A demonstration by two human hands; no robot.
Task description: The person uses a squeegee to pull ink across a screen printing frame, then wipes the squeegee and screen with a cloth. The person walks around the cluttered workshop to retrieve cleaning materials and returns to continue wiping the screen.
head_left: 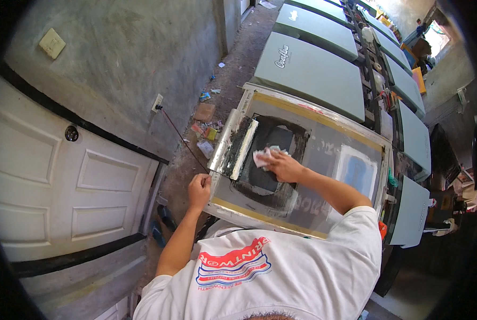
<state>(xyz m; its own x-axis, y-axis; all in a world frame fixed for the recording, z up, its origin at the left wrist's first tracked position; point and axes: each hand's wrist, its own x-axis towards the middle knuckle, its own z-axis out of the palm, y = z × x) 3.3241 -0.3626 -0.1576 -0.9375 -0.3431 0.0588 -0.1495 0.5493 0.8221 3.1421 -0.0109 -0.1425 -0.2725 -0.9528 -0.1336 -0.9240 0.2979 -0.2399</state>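
My right hand [284,166] is closed around a crumpled white rag [266,156] and presses it on the dark, ink-smeared area of a screen-printing screen [318,154]. My left hand [199,190] has its fingers curled at the near left corner of the screen's frame [251,214]. Just left of the rag, a long squeegee [245,149] with a pale edge lies across the mesh, its surroundings coated in black ink. Toward the right side of the same mesh is a second stencil patch [357,172], whitish with a blue middle.
Several grey-green printed panels [313,69] line a dark rack beyond the screen. A white door [89,170] and a concrete wall [126,58] with a plugged-in cord [179,136] are at left. Litter [209,133] lies on the floor, with dark slippers [161,226] near the door.
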